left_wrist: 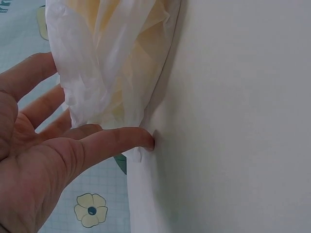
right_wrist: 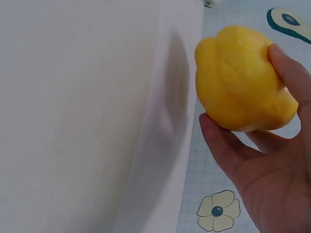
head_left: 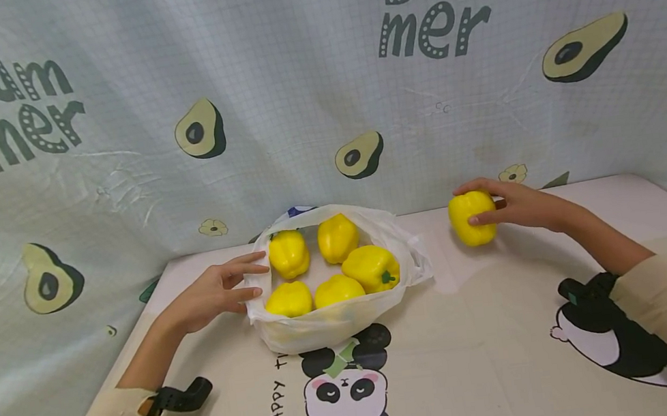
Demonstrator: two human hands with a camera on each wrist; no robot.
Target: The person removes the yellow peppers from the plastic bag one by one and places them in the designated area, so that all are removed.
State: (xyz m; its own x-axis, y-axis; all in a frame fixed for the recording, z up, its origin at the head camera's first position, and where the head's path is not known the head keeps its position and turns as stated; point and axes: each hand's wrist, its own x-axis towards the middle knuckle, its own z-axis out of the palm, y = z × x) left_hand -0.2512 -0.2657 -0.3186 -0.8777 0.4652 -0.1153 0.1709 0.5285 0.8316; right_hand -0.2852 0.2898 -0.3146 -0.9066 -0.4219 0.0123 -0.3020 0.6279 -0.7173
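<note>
At the back right of the table, my right hand (head_left: 521,204) holds a yellow bell pepper (head_left: 472,218) between thumb and fingers. The right wrist view shows the same bell pepper (right_wrist: 243,80) from its lobed side, with the fingers beneath it. An opened white plastic bag (head_left: 316,330) sits left of it, several yellow bell peppers (head_left: 373,269) inside. One of these has its green stem facing front. My left hand (head_left: 220,293) is at the bag's left side with fingers extended, their tips at the rim. In the left wrist view the thumb reaches past the bag's lower edge.
A light tablecloth (head_left: 451,373) with panda prints covers the table. Behind it hangs a pale sheet (head_left: 267,58) printed with avocados and lettering, close to the table's back edge. Black wrist straps (head_left: 182,395) sit at both sleeves.
</note>
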